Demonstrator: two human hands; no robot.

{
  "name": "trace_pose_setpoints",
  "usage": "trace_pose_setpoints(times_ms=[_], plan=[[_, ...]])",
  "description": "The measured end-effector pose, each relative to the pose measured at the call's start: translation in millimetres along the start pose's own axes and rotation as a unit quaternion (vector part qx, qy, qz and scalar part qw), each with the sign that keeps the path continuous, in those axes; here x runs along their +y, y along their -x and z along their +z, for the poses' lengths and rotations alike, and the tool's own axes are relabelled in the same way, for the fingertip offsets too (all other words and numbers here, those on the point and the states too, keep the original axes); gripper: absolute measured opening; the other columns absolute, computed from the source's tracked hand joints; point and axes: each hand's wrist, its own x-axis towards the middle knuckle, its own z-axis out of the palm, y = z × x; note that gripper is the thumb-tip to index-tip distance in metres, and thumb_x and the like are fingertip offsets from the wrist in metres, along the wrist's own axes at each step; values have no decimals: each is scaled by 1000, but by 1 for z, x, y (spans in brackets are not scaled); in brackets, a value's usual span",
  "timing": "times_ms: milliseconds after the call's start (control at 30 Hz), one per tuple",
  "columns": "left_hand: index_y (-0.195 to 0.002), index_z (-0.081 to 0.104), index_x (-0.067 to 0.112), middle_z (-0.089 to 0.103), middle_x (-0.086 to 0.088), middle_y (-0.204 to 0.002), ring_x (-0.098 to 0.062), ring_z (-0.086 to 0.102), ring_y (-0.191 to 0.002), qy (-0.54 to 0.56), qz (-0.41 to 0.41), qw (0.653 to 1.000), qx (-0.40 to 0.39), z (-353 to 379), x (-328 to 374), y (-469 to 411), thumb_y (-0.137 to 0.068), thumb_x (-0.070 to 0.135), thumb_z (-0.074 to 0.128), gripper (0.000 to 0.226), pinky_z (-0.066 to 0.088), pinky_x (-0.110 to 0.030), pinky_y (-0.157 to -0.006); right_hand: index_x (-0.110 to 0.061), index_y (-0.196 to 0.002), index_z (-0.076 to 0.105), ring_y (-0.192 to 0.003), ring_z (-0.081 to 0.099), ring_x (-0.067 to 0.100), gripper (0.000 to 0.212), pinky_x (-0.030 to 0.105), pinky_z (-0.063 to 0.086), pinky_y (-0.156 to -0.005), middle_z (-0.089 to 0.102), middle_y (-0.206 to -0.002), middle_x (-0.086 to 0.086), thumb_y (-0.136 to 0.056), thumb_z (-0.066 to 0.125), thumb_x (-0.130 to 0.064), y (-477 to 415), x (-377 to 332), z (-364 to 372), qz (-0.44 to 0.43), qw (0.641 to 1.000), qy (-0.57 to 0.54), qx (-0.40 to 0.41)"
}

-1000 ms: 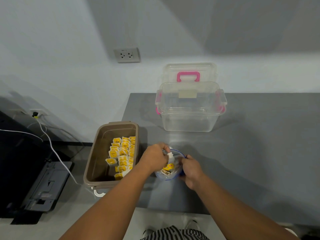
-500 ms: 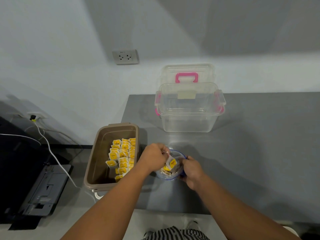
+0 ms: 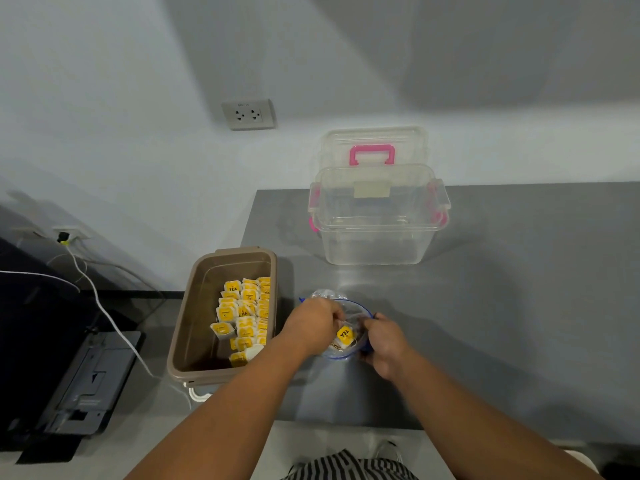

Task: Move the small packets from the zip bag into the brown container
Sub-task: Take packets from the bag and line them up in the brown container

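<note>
Lowering packet (image 3: pixel 345 334) deeper into zip bag (image 3: pixel 356 310) — left hand (image 3: pixel 311 329) pinching.

brown rectangular plastic container (image 3: pixel 180 327): one. clear plastic zip bag with blue seal (image 3: pixel 358 308): one. small white paper packets with yellow labels (image 3: pixel 242 313): over a dozen in the container, exact count unreadable; one packet (image 3: pixel 344 333) visible in the bag. clear plastic storage box (image 3: pixel 377 237): one. clear lid with pink handle (image 3: pixel 372 143): one. left hand (image 3: pixel 311 327) and right hand (image 3: pixel 384 341): two.

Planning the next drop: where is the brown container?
In the head view the brown container sits by the grey table's left edge, just left of the left hand and the zip bag.
</note>
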Motion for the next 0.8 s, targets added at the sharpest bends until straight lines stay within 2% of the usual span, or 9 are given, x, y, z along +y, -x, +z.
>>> trace_pose_setpoints(times_ms=[200, 333, 500, 667, 800], plan=[[-127, 61, 40, 65, 2, -125, -20, 63, -107, -14, 53, 995, -86, -4, 0, -1, -94, 25, 62, 36, 55, -38, -92, -16, -94, 56, -64, 57, 23, 13, 29, 46, -56, 65, -83, 11, -99, 47, -8, -1, -1, -1, 5, 1000, -5, 2], [-130, 59, 34, 64, 2, -126, -21, 61, -111, -67, 97, 988, -100, -5, 3, 0, -92, 23, 63, 39, 53, -36, -94, -18, -94, 55, -70, 58, 26, 12, 31, 47, -59, 66, -87, 12, -99, 47, -9, -3, -1, -2, 15, 1000, -12, 1], [-120, 65, 28, 67, 0, -116, -21, 63, -101, -100, 102, 985, -94, -9, 6, -1, -90, 24, 65, 30, 55, -37, -87, -15, -94, 58, -69, 55, 26, 14, 30, 47, -56, 66, -80, 12, -97, 47, -7, -4, 0, -3, 17, 1000, -2, 7], [-105, 72, 25, 70, 0, -101, -20, 65, -91, -56, 83, 995, -18, -16, 1, 0, -86, 30, 67, 20, 56, -35, -79, -14, -92, 56, -69, 61, 26, 13, 33, 51, -58, 66, -82, 12, -99, 48, -7, -4, -4, -2, 2, 1000, 9, 6], [-99, 75, 22, 70, 1, -98, -15, 64, -88, 14, 83, 994, 65, -25, 0, 2, -87, 30, 71, 16, 51, -25, -77, -11, -93, 56, -71, 62, 27, 9, 33, 51, -58, 66, -86, 15, -99, 50, -7, -5, -7, 2, -15, 999, 24, 14]])
